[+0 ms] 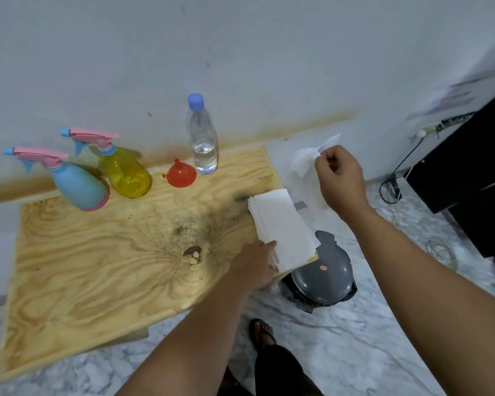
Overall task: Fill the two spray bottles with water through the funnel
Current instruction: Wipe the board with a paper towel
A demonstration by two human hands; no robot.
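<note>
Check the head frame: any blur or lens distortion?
Head view: wide-angle bending at the table edges; the tissue pinched in the right hand is motion-blurred; spray bottles, funnel and water bottle sharp; lighting soft.

Setting: a plain room in a home, not a lab or a shop.

I note a low plywood table pushed against a white painted wall, which carries a rusty stain line just above the table's far edge. Marbled floor tiles lie beneath it. Just right of the table stands a small grey lidded bin; further right, dark furniture with a power strip and trailing cable behind it.
</note>
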